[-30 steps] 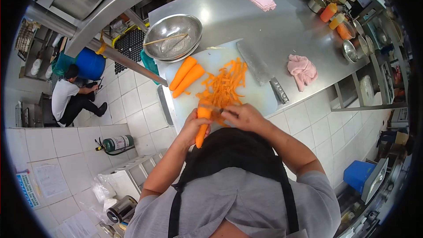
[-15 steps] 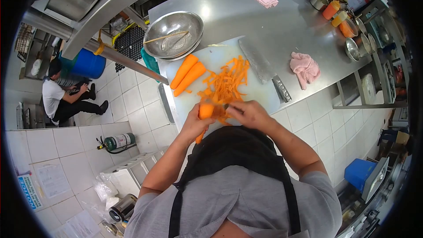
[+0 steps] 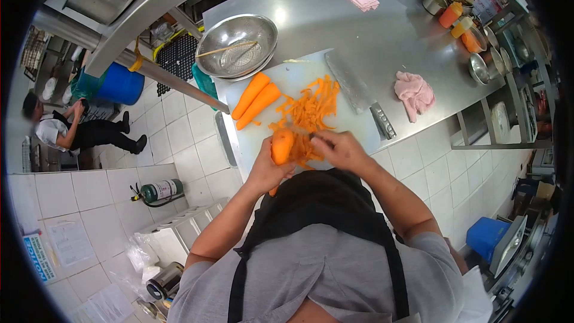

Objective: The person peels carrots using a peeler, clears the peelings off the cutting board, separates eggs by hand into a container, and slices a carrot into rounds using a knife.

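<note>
two carrots (image 3: 260,106) look peeled beside heaped peelings (image 3: 317,107); a third carrot (image 3: 282,146), in the fingers of the left hand (image 3: 265,170), seems part-peeled; the right hand (image 3: 345,153) grips a blurred tool (image 3: 321,139).

Bright overhead light | glare on steel table (image 3: 359,42) | fisheye-curved edges

Carrots (image 3: 258,106) left on board (image 3: 357,130) | cleaver (image 3: 348,81) right | colander (image 3: 221,33) behind-left

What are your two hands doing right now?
Left hand: closed around a carrot.
Right hand: closed on a dark handle; tool blurred.
</note>
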The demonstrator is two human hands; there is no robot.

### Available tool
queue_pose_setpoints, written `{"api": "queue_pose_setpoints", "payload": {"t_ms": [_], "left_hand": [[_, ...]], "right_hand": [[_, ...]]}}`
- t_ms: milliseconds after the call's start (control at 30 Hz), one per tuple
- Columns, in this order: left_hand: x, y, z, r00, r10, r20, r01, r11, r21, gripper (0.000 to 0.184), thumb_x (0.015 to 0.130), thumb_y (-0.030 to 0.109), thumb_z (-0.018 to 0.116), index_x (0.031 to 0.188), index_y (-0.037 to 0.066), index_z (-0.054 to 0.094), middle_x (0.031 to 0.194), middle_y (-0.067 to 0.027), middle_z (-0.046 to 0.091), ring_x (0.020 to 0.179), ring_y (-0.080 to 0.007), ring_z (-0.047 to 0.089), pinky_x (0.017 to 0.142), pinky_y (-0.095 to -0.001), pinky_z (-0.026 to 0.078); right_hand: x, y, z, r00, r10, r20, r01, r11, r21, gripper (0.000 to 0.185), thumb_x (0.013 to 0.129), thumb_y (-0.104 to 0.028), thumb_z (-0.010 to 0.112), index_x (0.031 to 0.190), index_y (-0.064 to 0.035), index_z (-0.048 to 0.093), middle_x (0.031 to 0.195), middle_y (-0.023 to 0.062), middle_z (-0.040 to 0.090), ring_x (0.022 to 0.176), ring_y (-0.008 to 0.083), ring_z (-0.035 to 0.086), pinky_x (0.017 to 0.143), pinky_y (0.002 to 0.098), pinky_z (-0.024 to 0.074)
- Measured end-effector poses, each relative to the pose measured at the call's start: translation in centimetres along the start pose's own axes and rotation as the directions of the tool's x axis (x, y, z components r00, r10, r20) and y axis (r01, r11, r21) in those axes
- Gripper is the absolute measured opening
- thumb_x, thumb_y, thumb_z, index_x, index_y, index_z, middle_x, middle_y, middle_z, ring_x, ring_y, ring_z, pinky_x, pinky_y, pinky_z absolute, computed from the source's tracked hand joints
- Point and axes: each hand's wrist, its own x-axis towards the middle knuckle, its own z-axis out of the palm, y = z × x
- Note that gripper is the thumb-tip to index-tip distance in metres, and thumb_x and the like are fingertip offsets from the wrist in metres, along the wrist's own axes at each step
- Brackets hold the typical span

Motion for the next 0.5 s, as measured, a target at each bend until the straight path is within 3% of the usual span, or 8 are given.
{"api": "queue_pose_setpoints", "payload": {"t_ms": [33, 67, 133, 233, 267, 333, 400, 500], "left_hand": [[0.0, 0.2, 0.1, 0.994, -0.102, 0.026, 0.105, 0.982, -0.158, 0.069, 0.086, -0.005, 0.072, 0.146, 0.002, 0.038, 0.108, -0.0137, 0.065, 0.079, -0.0191, 0.07, 0.07, -0.0309, 0.062], [0.3, -0.2, 0.1, 0.994, -0.103, 0.029, 0.106, 0.982, -0.156, 0.069, 0.086, -0.005, 0.072, 0.146, 0.002, 0.038, 0.108, -0.0137, 0.065, 0.079, -0.0191, 0.07, 0.07, -0.0309, 0.062], [0.8, -0.5, -0.2, 0.984, -0.168, 0.065, 0.18, 0.94, -0.291, 0.064, 0.087, -0.005, 0.073, 0.141, 0.003, 0.04, 0.105, -0.0142, 0.066, 0.074, -0.0214, 0.072, 0.066, -0.0333, 0.064], [0.5, 0.4, 0.1, 0.983, -0.17, 0.071, 0.184, 0.914, -0.362, 0.057, 0.087, -0.004, 0.074, 0.134, 0.005, 0.043, 0.1, -0.013, 0.066, 0.066, -0.0202, 0.069, 0.057, -0.0317, 0.06], [0.3, 0.6, 0.0, 0.983, -0.171, 0.069, 0.184, 0.913, -0.364, 0.057, 0.087, -0.004, 0.074, 0.134, 0.005, 0.043, 0.1, -0.013, 0.066, 0.066, -0.0202, 0.069, 0.057, -0.0317, 0.06], [0.1, 0.9, -0.1, 0.979, -0.15, 0.137, 0.175, 0.965, -0.198, 0.055, 0.087, -0.003, 0.075, 0.131, 0.005, 0.043, 0.096, -0.0113, 0.065, 0.057, -0.0169, 0.064, 0.049, -0.03, 0.053], [0.1, 0.1, -0.2, 0.974, -0.186, 0.13, 0.209, 0.958, -0.194, 0.054, 0.087, -0.003, 0.074, 0.131, 0.005, 0.043, 0.095, -0.0101, 0.064, 0.055, -0.0158, 0.061, 0.047, -0.0296, 0.05], [-1.0, 0.5, -0.4, 0.97, -0.207, 0.127, 0.224, 0.963, -0.148, 0.053, 0.087, -0.002, 0.074, 0.131, 0.005, 0.044, 0.092, -0.0084, 0.064, 0.052, -0.0147, 0.058, 0.045, -0.029, 0.048]], "right_hand": [[-0.3, -0.3, 0.3, 0.996, -0.018, 0.085, 0.025, 0.996, -0.084, 0.024, 0.101, -0.029, 0.07, 0.102, -0.0042, 0.071, 0.074, 0.0151, 0.068, 0.06, 0.0292, 0.064, 0.059, 0.0377, 0.051], [-0.6, -0.7, 0.6, 0.996, -0.016, 0.082, 0.023, 0.996, -0.083, 0.024, 0.101, -0.029, 0.07, 0.102, -0.0042, 0.071, 0.074, 0.0151, 0.068, 0.06, 0.0292, 0.064, 0.059, 0.0377, 0.051], [-1.0, -1.3, 1.2, 0.98, -0.176, 0.087, 0.192, 0.952, -0.237, 0.025, 0.098, -0.031, 0.072, 0.101, -0.0068, 0.07, 0.08, 0.0137, 0.072, 0.07, 0.035, 0.07, 0.063, 0.0416, 0.0549], [-1.3, -1.9, 1.5, 0.972, -0.207, 0.108, 0.23, 0.931, -0.283, 0.023, 0.097, -0.032, 0.073, 0.102, -0.01, 0.069, 0.084, 0.0134, 0.074, 0.075, 0.0375, 0.072, 0.062, 0.0461, 0.056], [-1.3, -2.0, 1.6, 0.97, -0.212, 0.121, 0.24, 0.917, -0.319, 0.022, 0.097, -0.032, 0.073, 0.102, -0.0106, 0.069, 0.084, 0.0134, 0.074, 0.074, 0.0379, 0.071, 0.061, 0.0467, 0.0557], [-0.7, -1.4, 1.5, 0.966, -0.239, 0.095, 0.257, 0.909, -0.327, 0.022, 0.097, -0.031, 0.073, 0.102, -0.0105, 0.069, 0.082, 0.0138, 0.073, 0.073, 0.0379, 0.071, 0.061, 0.0468, 0.0557], [-0.1, 0.2, 1.7, 0.964, -0.257, 0.064, 0.263, 0.904, -0.337, 0.022, 0.097, -0.031, 0.073, 0.102, -0.0104, 0.069, 0.079, 0.0142, 0.072, 0.072, 0.0379, 0.071, 0.06, 0.047, 0.0557], [1.5, 4.6, 1.1, 0.998, -0.047, 0.031, 0.054, 0.944, -0.325, 0.029, 0.101, -0.036, 0.067, 0.099, -0.0075, 0.07, 0.072, 0.0184, 0.068, 0.068, 0.0414, 0.069, 0.059, 0.0486, 0.0537]]}}
